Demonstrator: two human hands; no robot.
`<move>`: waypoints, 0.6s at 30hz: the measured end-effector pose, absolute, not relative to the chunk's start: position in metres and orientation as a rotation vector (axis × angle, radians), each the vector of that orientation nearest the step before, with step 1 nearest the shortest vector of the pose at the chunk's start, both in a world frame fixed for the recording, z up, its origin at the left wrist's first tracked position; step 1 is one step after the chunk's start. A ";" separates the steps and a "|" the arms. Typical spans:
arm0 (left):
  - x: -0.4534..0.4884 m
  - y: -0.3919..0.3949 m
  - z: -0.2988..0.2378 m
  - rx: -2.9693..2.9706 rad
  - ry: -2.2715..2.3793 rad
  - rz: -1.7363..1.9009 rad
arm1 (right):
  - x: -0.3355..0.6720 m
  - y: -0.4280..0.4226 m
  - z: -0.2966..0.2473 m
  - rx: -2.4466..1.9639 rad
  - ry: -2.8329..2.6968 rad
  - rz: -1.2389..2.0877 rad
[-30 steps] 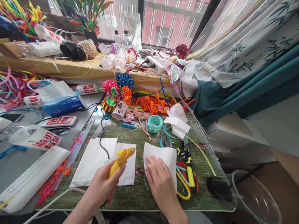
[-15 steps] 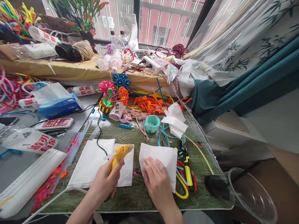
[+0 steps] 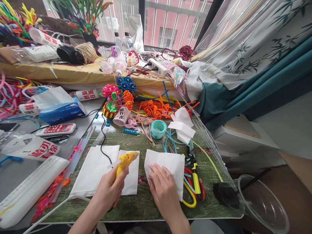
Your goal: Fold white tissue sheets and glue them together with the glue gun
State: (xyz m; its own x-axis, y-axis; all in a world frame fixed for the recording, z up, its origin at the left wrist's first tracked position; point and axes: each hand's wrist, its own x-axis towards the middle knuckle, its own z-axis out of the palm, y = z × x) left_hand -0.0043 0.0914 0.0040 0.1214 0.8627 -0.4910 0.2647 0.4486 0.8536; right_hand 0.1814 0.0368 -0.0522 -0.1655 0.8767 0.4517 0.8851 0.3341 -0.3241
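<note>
My left hand (image 3: 113, 183) is wrapped around the handle of a yellow hot glue gun (image 3: 126, 161), whose nozzle points up and right. A glue stick juts from its rear, and a black cord runs back from it. Beneath lie white paper sheets (image 3: 89, 172) on the green wood-grain board. My right hand (image 3: 162, 185) lies flat, fingers stretched out, on a separate square of white paper (image 3: 174, 161). Just right of that paper are yellow-and-black pliers (image 3: 195, 177) and scissors with yellow and red loops (image 3: 190, 198).
A turquoise ring-shaped pot (image 3: 158, 130) stands mid-board beside crumpled white paper (image 3: 182, 126). Orange pipe-cleaner pieces (image 3: 156, 109) and pipe-cleaner flowers (image 3: 112, 92) fill the back. A tissue box (image 3: 62, 110) sits left; a clear plastic cup (image 3: 263, 204) is at the right edge.
</note>
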 end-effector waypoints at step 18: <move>-0.011 0.083 0.004 1.115 1.447 0.531 | 0.181 0.038 -0.054 -1.515 -1.989 -0.012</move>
State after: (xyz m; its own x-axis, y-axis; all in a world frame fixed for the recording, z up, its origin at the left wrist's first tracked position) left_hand -0.0110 0.0833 0.0038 0.1295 0.8548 -0.5025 0.3270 0.4417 0.8355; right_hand 0.1811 0.0378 -0.0542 -0.1399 0.8656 0.4809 0.8712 0.3384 -0.3556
